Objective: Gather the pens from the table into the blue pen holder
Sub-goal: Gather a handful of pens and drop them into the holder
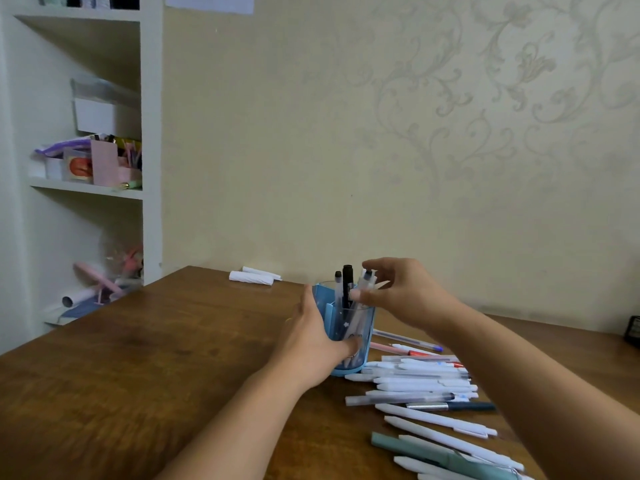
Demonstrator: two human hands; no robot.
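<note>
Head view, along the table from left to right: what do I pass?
Paper rolls → left hand on the blue pen holder → right hand holding pens over it → loose pens → dark object at the edge.

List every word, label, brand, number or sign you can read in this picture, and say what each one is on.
No text can be read.
black marker in the blue pen holder: a pale print on the barrel, too blurred to read.
blue pen holder: white star and cartoon shapes, no letters legible.
pens on the table: no readable marks.
sheet on the wall: blank as seen.
shelf items: too small to read.
</note>
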